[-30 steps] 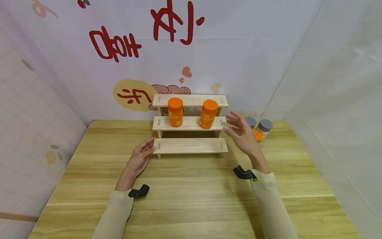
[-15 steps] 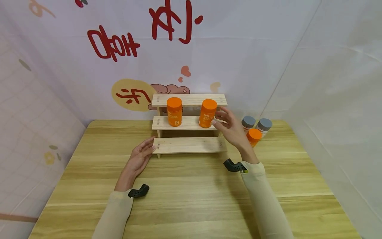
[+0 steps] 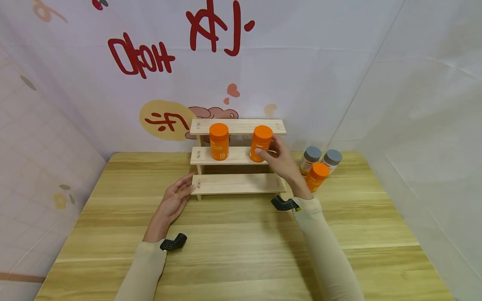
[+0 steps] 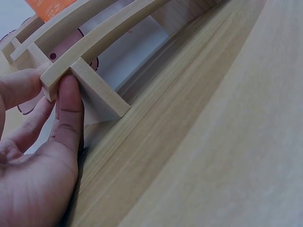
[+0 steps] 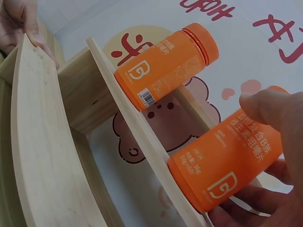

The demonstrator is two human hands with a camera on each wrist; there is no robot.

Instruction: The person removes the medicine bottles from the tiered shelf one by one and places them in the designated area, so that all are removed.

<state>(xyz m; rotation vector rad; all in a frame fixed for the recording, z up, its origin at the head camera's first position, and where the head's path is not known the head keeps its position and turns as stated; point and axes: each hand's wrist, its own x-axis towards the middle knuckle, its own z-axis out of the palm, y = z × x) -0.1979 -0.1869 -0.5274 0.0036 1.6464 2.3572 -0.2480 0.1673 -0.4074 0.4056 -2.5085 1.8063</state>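
Observation:
A three-tier wooden display rack [image 3: 239,184] stands on the table against the back wall. My left hand [image 3: 176,202] pinches the left end of its lowest board, thumb above and fingers beneath in the left wrist view. Two orange supplement bottles stand upright on the middle tier. My right hand [image 3: 281,163] grips the right-hand bottle [image 5: 208,161], its thumb across the front and its fingers behind. That bottle's base is at the middle board in the right wrist view. The left-hand bottle [image 3: 219,142] stands apart from both hands, its label facing forward.
To the right of the rack, two grey-lidded bottles [image 3: 311,158] [image 3: 333,157] and another orange bottle [image 3: 316,175] stand close together on the wooden table [image 3: 226,251]. Behind the rack hangs a white printed backdrop [image 3: 308,75].
My right hand has moved left from beside the rack and closed round the right-hand orange bottle. The bottles at the right have come into fuller view. My left hand stays at the rack's end.

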